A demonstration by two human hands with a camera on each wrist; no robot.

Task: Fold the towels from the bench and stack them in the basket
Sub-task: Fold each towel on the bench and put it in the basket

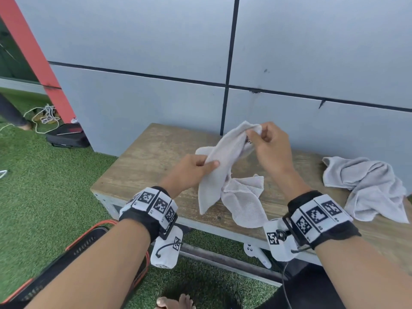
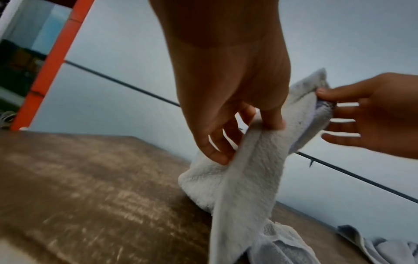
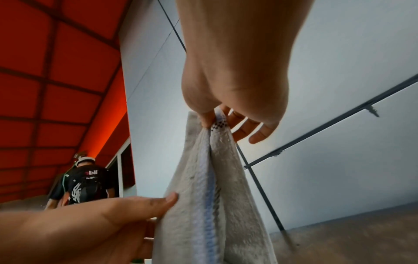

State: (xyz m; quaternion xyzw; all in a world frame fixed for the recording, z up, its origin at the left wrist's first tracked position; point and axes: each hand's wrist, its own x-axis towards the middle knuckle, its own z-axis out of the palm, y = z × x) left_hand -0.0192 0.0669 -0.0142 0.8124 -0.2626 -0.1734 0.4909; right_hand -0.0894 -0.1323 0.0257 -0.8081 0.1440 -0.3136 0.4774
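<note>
At frame centre, above the bench (image 1: 142,161), the right hand (image 1: 270,143) pinches one corner of a bunched towel (image 1: 225,166); the left hand (image 1: 191,169) pinches lower. Second towel (image 1: 367,186) lies crumpled at right. Nothing folded; basket unseen.

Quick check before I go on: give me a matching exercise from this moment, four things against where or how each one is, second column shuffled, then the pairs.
Things:
1. left hand
2. right hand
3. held towel
4. second towel

States:
A. lies crumpled on the bench's right part, untouched
B. pinches the raised top corner
C. hangs between both hands, lower end on the bench
D. grips the cloth lower down, at mid-length

Pairs: 1-D, 2-B, 3-C, 4-A
</note>
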